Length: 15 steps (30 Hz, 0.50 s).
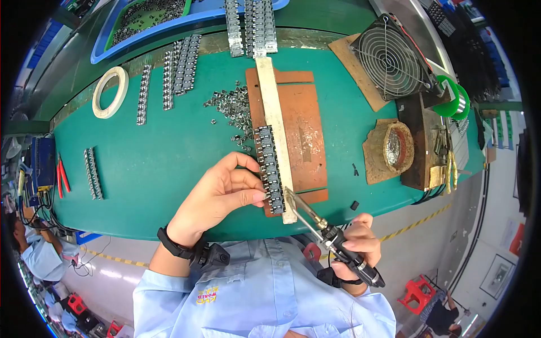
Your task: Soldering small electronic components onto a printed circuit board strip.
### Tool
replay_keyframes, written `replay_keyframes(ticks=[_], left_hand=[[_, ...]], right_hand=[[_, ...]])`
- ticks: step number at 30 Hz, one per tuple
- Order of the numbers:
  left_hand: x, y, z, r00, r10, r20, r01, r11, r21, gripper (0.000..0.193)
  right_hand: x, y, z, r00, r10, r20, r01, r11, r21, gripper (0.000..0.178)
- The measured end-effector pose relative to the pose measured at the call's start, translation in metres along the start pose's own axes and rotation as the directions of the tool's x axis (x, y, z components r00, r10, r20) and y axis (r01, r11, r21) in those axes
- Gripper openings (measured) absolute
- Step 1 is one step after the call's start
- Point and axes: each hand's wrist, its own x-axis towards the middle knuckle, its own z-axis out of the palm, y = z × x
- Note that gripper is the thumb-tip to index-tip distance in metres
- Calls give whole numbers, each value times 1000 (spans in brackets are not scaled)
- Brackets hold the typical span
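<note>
My left hand is at the left edge of a strip of small black circuit boards. Its thumb and fingers close together there, and whatever is between the tips is too small to make out. The strip lies along a pale wooden bar, which crosses a brown board. In my right hand is a soldering iron with a thin metal tube along its shaft. The iron's tip meets the bar's near end, close beside the strip. Small metal parts lie heaped left of the board.
On the green mat are more strips, a tape roll and red-handled pliers. At right stand a fan, a solder spool and a round pot. A blue tray is at the back.
</note>
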Motion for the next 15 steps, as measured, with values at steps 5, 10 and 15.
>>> replay_keyframes(ticks=[5, 10, 15], left_hand=[[1, 0, 1, 1000, 9, 4, -9, 1000, -23, 31], [0, 0, 0, 1000, 12, -2, -12, 1000, -19, 31], [1, 1, 1, 1000, 13, 2, -13, 1000, -16, 31]], right_hand=[[4, -5, 3, 999, 9, 39, -8, 1000, -29, 35], [4, -2, 6, 997, 3, 81, 2, 998, -55, 35], [5, -1, 7, 996, 11, 91, -6, 998, -59, 36]])
